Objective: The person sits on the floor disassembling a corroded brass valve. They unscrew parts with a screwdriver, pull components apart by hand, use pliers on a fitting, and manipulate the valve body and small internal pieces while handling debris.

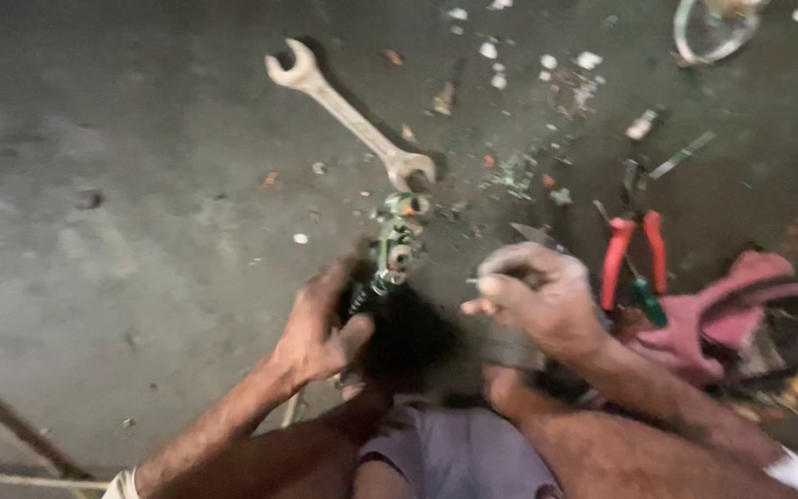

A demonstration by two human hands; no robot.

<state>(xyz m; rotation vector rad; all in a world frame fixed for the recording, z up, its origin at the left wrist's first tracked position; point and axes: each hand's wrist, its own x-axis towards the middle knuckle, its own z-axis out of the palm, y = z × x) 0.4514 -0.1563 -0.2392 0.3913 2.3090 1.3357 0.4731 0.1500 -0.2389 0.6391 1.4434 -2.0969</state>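
My left hand [320,328] grips a small greenish metal mechanical part [390,245] with a spring and fittings, holding it just above the dark concrete floor [122,212]. My right hand [538,296] is closed around a thin metal pin or small tool [475,280] pointing left toward that part; the pin's tip is a short gap from it. A large silver open-ended spanner [348,115] lies on the floor just beyond the part. The picture is blurred, so fine detail is unclear.
Red-handled pliers [634,249] and a green-handled screwdriver [648,300] lie to the right beside a pink-red cloth [727,310]. Small scraps and debris [528,92] are scattered at the top. A clear round container [713,28] sits at the top right.
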